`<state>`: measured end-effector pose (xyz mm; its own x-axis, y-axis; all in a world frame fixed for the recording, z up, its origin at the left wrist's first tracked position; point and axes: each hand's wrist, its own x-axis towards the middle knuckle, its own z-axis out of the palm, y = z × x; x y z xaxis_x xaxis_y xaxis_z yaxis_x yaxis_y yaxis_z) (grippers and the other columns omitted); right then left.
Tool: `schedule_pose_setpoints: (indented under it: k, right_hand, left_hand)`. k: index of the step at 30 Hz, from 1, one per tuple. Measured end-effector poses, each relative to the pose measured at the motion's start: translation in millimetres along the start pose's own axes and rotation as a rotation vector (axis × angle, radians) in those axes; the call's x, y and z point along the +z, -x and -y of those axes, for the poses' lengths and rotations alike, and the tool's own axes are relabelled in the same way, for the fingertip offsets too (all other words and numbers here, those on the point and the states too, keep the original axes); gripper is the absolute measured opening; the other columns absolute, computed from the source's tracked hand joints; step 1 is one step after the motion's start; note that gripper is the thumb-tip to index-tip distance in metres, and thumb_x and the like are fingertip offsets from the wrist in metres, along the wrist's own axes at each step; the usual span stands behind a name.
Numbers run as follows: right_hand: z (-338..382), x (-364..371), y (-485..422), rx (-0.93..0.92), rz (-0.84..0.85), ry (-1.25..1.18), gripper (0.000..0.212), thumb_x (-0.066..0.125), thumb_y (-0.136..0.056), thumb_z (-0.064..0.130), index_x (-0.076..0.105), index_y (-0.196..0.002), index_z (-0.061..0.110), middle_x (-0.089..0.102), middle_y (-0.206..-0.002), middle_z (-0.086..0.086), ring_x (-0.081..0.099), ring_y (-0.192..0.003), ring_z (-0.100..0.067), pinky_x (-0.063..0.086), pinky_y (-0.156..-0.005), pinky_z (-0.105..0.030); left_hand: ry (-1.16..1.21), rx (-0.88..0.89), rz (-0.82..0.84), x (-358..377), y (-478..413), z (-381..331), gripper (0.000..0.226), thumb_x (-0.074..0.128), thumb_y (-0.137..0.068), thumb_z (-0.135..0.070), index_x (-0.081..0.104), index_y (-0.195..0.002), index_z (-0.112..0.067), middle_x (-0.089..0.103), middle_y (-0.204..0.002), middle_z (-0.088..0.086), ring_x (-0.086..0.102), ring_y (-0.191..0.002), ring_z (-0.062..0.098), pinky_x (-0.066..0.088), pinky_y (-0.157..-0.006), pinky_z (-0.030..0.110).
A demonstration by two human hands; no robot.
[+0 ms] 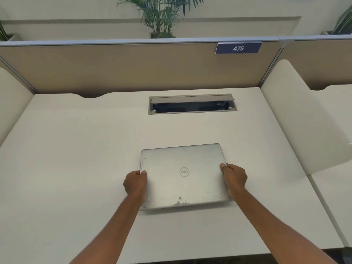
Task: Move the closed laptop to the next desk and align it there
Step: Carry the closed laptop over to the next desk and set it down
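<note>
While both hands grip laptop (182, 176) edges

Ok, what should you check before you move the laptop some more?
1. Laptop lid closed: ok.
2. Left hand gripping its left edge: ok.
3. Right hand gripping its right edge: ok.
4. Desk bare around the laptop: ok.
5. Laptop square with the desk edge: not ok, slightly turned.
6. Laptop resting flat or lifted: cannot tell.

Desk (76, 149) bare around laptop (182, 176); open cable hatch (192, 104) behind.
</note>
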<state>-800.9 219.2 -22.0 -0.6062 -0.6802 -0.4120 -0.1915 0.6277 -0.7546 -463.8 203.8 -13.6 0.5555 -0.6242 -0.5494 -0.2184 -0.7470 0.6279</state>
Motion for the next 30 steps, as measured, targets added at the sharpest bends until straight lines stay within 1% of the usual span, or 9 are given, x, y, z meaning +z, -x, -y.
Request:
schedule_pose_setpoints:
  k: [4,7,11,13,15,20,24,26,30]
  right_hand:
    - [-2.0,3.6,-2.7,0.023,-0.032,-0.012,0.037,0.074,-0.094,0.027,0.051,-0.068,0.012,0.036,-0.076,-0.008,0.033,-0.076,-0.024,0.025,-0.072,-0.035]
    - [-5.2,4.0,-5.0,0.060,-0.051,-0.011,0.043,0.076,-0.093,0.027,0.065,-0.083,-0.013,0.042,-0.074,-0.017,0.039,-0.075,-0.022,0.031,-0.072,-0.033]
    - [-1.2,4.7,-1.8,0.066,-0.103,0.005,0.040,0.076,-0.090,0.027,0.055,-0.064,0.006,0.036,-0.072,-0.008,0.032,-0.070,-0.024,0.026,-0.068,-0.036]
    - [-0.1,4.7,0.3,0.045,-0.108,0.019,0.042,0.076,-0.090,0.025,0.044,-0.064,0.015,0.032,-0.072,-0.008,0.028,-0.070,-0.024,0.024,-0.068,-0.036]
    - [-1.3,3.3,-0.9,0.049,-0.110,0.028,0.039,0.078,-0.090,0.025,0.060,-0.060,0.008,0.035,-0.071,-0.020,0.032,-0.069,-0.025,0.027,-0.068,-0.035]
    - [1.2,0.2,-1.3,0.057,-0.114,0.047,0.035,0.082,-0.088,0.028,0.077,-0.092,-0.007,0.057,-0.070,-0.023,0.045,-0.067,-0.030,0.040,-0.067,-0.033]
    - [2.5,2.1,-0.1,0.046,-0.144,0.054,0.037,0.082,-0.089,0.027,0.075,-0.095,-0.008,0.073,-0.095,-0.032,0.059,-0.084,-0.052,0.060,-0.074,-0.051]
    - [0.8,2.0,0.8,0.037,-0.129,0.044,0.039,0.080,-0.089,0.027,0.071,-0.085,-0.010,0.063,-0.079,-0.034,0.045,-0.071,-0.042,0.047,-0.064,-0.042]
    - [-1.8,1.6,0.0,0.030,-0.087,0.078,0.037,0.078,-0.088,0.028,0.061,-0.073,-0.001,0.044,-0.067,-0.003,0.042,-0.070,-0.026,0.032,-0.062,-0.033]
  left_hand:
    - [0.005,-0.008,-0.014,0.8,2.0,0.6,0.045,0.067,-0.094,-0.020,0.042,-0.057,-0.016,0.045,-0.061,0.005,0.041,-0.062,0.031,0.042,-0.036,0.022]
    - [0.008,-0.021,-0.023,1.1,4.3,0.8,0.041,0.068,-0.092,-0.021,0.048,-0.057,-0.015,0.047,-0.062,0.007,0.042,-0.064,0.032,0.057,-0.038,0.041]
    - [-0.017,-0.049,-0.029,1.2,8.9,0.8,0.039,0.071,-0.091,-0.019,0.050,-0.058,-0.014,0.048,-0.065,0.008,0.041,-0.066,0.032,0.061,-0.046,0.067]
    - [-0.002,-0.046,-0.024,1.8,9.1,1.6,0.039,0.071,-0.092,-0.020,0.053,-0.058,-0.012,0.050,-0.066,0.007,0.042,-0.066,0.033,0.060,-0.040,0.060]
    - [0.005,-0.025,-0.032,1.8,8.3,1.6,0.039,0.070,-0.092,-0.019,0.053,-0.058,-0.010,0.049,-0.065,0.007,0.042,-0.066,0.033,0.058,-0.035,0.050]
    - [-0.036,0.000,-0.049,4.1,3.7,-0.7,0.042,0.069,-0.094,-0.019,0.051,-0.057,-0.012,0.047,-0.061,0.006,0.041,-0.058,0.032,0.065,-0.052,0.065]
    - [-0.055,0.063,-0.079,6.0,3.5,1.0,0.048,0.069,-0.096,-0.020,0.045,-0.055,-0.012,0.045,-0.057,0.004,0.041,-0.052,0.032,0.060,-0.048,0.041]
    - [-0.058,0.078,-0.094,6.9,3.7,2.9,0.047,0.070,-0.096,-0.021,0.045,-0.057,-0.009,0.045,-0.056,0.003,0.041,-0.050,0.030,0.050,-0.044,0.030]
    - [-0.034,0.065,-0.059,5.7,1.5,3.7,0.035,0.069,-0.094,-0.025,0.055,-0.070,-0.004,0.053,-0.072,0.009,0.049,-0.071,0.034,0.068,-0.069,0.052]
